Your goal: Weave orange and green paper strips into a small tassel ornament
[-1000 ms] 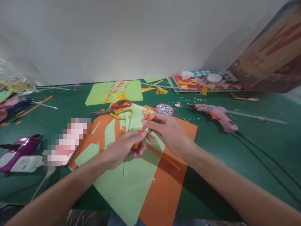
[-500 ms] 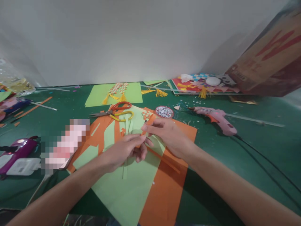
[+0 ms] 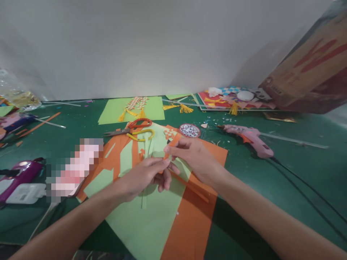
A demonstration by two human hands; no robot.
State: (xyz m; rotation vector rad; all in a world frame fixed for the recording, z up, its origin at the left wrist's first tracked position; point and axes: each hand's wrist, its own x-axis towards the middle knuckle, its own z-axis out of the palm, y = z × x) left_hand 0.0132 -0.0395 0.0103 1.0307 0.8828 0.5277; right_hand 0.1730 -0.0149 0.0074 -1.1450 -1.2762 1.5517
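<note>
Both hands pinch one orange paper strip (image 3: 174,141) above the middle of the papers. My left hand (image 3: 149,173) is closed on its lower part, thumb on top. Just to the right and higher, my right hand (image 3: 193,155) grips it between thumb and fingertips, and its upper end sticks out. Beneath them lie a light green sheet (image 3: 143,227) and an orange sheet (image 3: 187,224). Another orange strip (image 3: 193,189) slants below my right hand. A small orange-and-white checkered woven piece (image 3: 169,134) lies just beyond the fingers.
Scissors (image 3: 130,130) with red and yellow handles lie beyond my left hand. A pink glue gun (image 3: 246,137) with its cord is at right, near a round dish of small pieces (image 3: 189,130). A phone (image 3: 78,166) lies left. Tasselled woven paper (image 3: 137,104) is at the back.
The strip's upper end now stands out more above my right fingers. Both hands have shifted very slightly, still pinching it. The view has tilted a little.
</note>
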